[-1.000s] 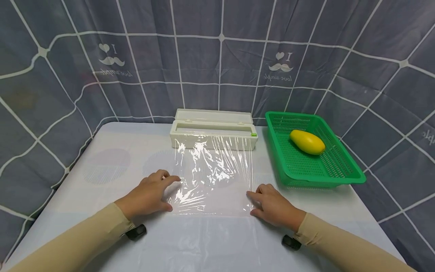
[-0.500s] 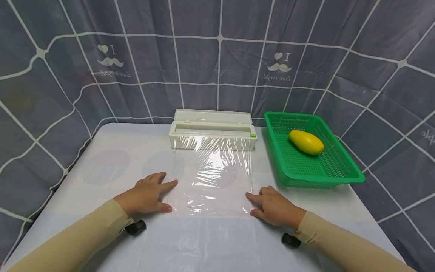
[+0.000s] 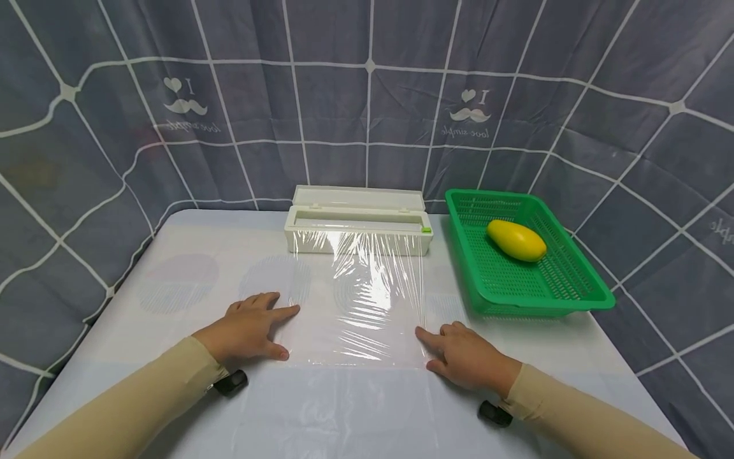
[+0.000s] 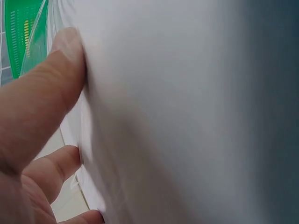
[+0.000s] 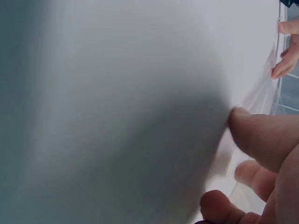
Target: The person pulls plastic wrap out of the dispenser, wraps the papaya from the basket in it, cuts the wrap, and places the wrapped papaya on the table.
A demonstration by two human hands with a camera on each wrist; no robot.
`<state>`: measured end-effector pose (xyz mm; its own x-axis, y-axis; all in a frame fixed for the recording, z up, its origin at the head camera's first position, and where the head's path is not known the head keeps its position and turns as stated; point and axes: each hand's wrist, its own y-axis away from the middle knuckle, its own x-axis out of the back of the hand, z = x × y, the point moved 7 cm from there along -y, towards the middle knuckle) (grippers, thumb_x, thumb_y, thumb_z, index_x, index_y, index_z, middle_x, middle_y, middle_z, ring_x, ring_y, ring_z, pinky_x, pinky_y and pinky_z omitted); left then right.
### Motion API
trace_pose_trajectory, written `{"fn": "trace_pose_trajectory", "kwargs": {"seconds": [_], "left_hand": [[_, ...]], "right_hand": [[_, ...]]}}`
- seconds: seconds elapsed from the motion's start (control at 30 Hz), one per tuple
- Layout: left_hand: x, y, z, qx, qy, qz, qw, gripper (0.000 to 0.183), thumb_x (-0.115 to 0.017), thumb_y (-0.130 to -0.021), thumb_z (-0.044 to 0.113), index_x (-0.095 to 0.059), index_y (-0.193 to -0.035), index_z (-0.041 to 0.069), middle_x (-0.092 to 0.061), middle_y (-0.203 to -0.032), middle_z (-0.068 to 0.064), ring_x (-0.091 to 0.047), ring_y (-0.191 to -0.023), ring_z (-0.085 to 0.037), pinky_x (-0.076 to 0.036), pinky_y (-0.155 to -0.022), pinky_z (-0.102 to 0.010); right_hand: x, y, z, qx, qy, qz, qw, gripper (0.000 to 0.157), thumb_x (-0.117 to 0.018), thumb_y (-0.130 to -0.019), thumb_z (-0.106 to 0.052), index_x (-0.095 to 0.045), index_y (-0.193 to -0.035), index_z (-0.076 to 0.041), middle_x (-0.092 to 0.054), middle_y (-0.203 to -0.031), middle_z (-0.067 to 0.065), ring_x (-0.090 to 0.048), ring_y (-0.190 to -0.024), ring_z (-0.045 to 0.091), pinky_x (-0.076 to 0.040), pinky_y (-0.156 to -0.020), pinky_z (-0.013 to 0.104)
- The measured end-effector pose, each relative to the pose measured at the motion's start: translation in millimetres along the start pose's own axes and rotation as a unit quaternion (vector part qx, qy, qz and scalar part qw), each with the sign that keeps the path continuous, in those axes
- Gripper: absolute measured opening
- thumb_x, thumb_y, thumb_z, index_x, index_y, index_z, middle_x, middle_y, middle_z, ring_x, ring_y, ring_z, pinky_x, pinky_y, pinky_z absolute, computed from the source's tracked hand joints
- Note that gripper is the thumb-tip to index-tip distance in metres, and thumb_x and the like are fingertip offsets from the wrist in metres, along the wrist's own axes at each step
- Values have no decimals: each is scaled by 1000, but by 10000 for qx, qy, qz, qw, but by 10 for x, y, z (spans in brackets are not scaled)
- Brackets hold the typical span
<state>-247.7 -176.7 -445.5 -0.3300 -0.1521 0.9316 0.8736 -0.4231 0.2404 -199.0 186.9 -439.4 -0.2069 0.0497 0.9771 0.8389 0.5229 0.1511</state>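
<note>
A clear sheet of plastic wrap [image 3: 361, 312] lies stretched over the table, running toward me from a white wrap dispenser box [image 3: 295, 239] with its lid [image 3: 358, 197] raised. My left hand [image 3: 246, 331] rests at the sheet's left edge, fingers spread, thumb near the front corner. At the right edge, my right hand [image 3: 473, 358] touches the wrap with an extended index finger; its thumb lies by the front corner. In the left wrist view the thumb [image 4: 51, 84] and fingertips meet the white surface. The right wrist view shows the thumb [image 5: 261, 135] on the surface beside wrinkled film.
A green plastic basket [image 3: 487, 296] stands at the back right, holding a yellow oblong fruit [image 3: 516, 241]. The white table [image 3: 367, 414] ends at a grey checked curtain [image 3: 338, 102] behind and at the sides. A small green piece [image 3: 426, 229] sits on the box's right end.
My left fingers have spread wider and settled lower beside the wrap. The sheet lies flatter, with fewer wrinkles on its left side. My right hand has shifted slightly right and toward me.
</note>
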Motion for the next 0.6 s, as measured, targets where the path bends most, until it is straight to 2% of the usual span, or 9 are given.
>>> {"fn": "trace_pose_trajectory", "kwargs": {"seconds": [0.13, 0.27, 0.37, 0.47, 0.53, 0.6], "left_hand": [[12, 4, 17, 14, -8, 8, 10000, 96, -89, -75, 59, -51, -157, 26, -35, -162, -30, -34, -148, -57, -30, -110, -79], [16, 7, 22, 30, 15, 1, 10000, 95, -89, -75, 58, -52, -157, 25, -35, -162, -30, -34, -148, -57, -30, -110, -79], [11, 9, 21, 9, 41, 16, 10000, 96, -89, -75, 58, -52, -156, 24, -35, -162, -31, -34, -148, -57, -31, -109, -79], [5, 5, 17, -12, 76, 46, 10000, 95, -90, -74, 58, -53, -156, 24, -36, -162, -31, -34, -148, -57, -31, -109, -78], [-4, 0, 15, -7, 84, 51, 10000, 95, -89, -75, 57, -53, -156, 24, -36, -162, -30, -34, -148, -57, -31, -110, -78], [-9, -6, 13, 11, 93, 47, 9999, 94, -89, -76, 57, -52, -156, 25, -36, -163, -29, -34, -149, -56, -31, -110, -77]], "right_hand": [[50, 91, -39, 221, 7, 16, 9998, 63, -78, -94, -33, -58, -151, -13, -62, -97, 3, -51, -89, 19, -48, -80, 37], [239, 157, -63, 531, -242, 167, 9982, 60, -77, -96, -33, -60, -149, -11, -61, -93, -3, -50, -87, 12, -48, -77, 32], [477, 185, -40, 542, -592, 104, 9967, 57, -75, -97, -33, -61, -148, -11, -60, -91, -7, -50, -84, 8, -47, -73, 28], [801, 210, 52, 261, -918, 177, 9953, 55, -74, -99, -34, -62, -148, -12, -64, -96, -8, -55, -87, 7, -51, -75, 28], [1059, 225, 153, 116, -1058, 499, 9931, 53, -74, -99, -32, -63, -147, -11, -68, -103, -3, -62, -94, 13, -56, -79, 33], [1322, 238, 294, -56, -1078, 890, 9902, 53, -74, -99, -31, -62, -147, -9, -71, -117, 8, -67, -104, 23, -59, -87, 43]]}}
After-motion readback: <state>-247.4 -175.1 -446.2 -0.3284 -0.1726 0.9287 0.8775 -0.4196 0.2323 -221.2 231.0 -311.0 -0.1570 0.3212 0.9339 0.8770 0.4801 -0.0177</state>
